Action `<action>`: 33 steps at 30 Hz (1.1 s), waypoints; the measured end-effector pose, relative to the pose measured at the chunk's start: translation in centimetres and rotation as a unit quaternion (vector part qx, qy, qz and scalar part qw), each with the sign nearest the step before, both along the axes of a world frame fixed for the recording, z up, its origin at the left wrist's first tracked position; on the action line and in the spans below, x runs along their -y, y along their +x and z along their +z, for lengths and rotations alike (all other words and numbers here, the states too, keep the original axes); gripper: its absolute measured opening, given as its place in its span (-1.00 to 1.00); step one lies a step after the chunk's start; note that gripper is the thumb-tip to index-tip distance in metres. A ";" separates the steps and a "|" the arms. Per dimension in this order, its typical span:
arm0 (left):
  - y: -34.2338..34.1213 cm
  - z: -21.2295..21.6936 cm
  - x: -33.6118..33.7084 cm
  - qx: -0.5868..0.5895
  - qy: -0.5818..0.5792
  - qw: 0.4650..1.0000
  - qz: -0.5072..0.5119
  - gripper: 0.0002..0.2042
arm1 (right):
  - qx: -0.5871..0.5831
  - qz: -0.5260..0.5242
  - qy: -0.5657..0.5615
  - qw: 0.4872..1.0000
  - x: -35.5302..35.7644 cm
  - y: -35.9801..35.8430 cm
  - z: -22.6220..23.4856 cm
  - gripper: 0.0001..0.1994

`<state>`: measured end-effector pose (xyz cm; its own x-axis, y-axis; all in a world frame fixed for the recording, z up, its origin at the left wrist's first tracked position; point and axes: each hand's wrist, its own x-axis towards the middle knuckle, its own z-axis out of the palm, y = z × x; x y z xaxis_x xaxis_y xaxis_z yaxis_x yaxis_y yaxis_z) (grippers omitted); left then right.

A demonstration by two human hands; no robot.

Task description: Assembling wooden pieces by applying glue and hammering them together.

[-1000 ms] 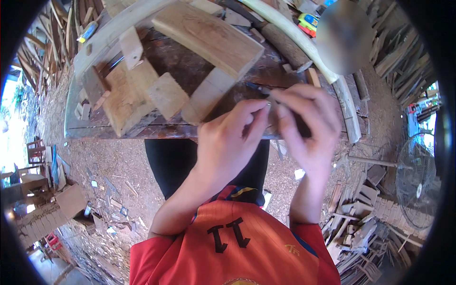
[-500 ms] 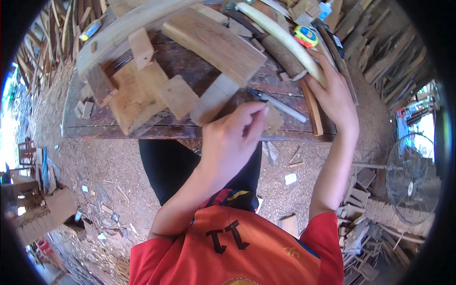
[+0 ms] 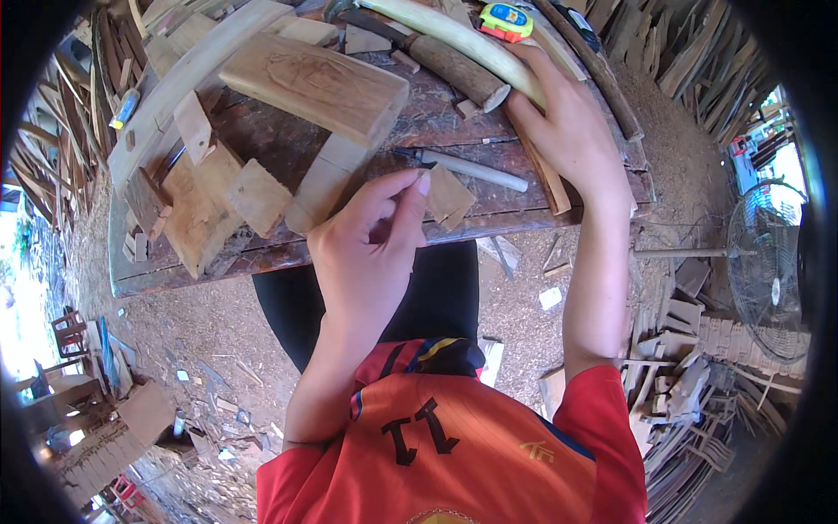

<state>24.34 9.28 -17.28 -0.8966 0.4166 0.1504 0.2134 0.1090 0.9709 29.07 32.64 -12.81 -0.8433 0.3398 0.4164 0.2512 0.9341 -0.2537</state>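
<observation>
My left hand [image 3: 371,231] is raised over the bench's near edge, thumb and forefinger pinched together. Whatever is between the fingertips, if anything, is too small to make out. Just right of them, a small square wood piece [image 3: 452,199] lies at the bench edge, with a pale-handled slim tool [image 3: 480,170] behind it. My right hand [image 3: 567,127] is closed around the near end of a pale, curved wooden handle [image 3: 467,39], thumb on one side and fingers on the other. Beside that handle lies a tool with a thick brown round grip [image 3: 458,74].
A thick wooden block [image 3: 319,87] lies mid-bench, with flat wood offcuts [image 3: 201,205] to its left. A yellow-green tape measure [image 3: 506,22] sits beyond my right fingers. A narrow wood strip [image 3: 546,179] reaches the near edge. A standing fan [image 3: 772,275] is at right.
The view has shifted, so the bench and its things appear farther left and higher. My left hand keeps its pinch, and my right hand stays on the pale handle.
</observation>
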 end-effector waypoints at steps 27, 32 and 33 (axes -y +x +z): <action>-0.1 -0.6 -1.2 -0.085 -0.040 0.995 0.030 -0.89 | -0.081 -0.029 -0.003 0.996 0.0 -0.5 -1.4 -0.58; -0.2 -0.7 -1.0 -0.094 -0.039 0.995 0.024 -0.90 | -0.086 -0.030 -0.037 0.995 0.5 0.1 0.0 -0.60; -0.2 -0.8 -1.0 -0.094 -0.037 0.994 0.030 -0.90 | -0.119 -0.020 -0.120 0.985 0.8 0.3 0.7 -0.59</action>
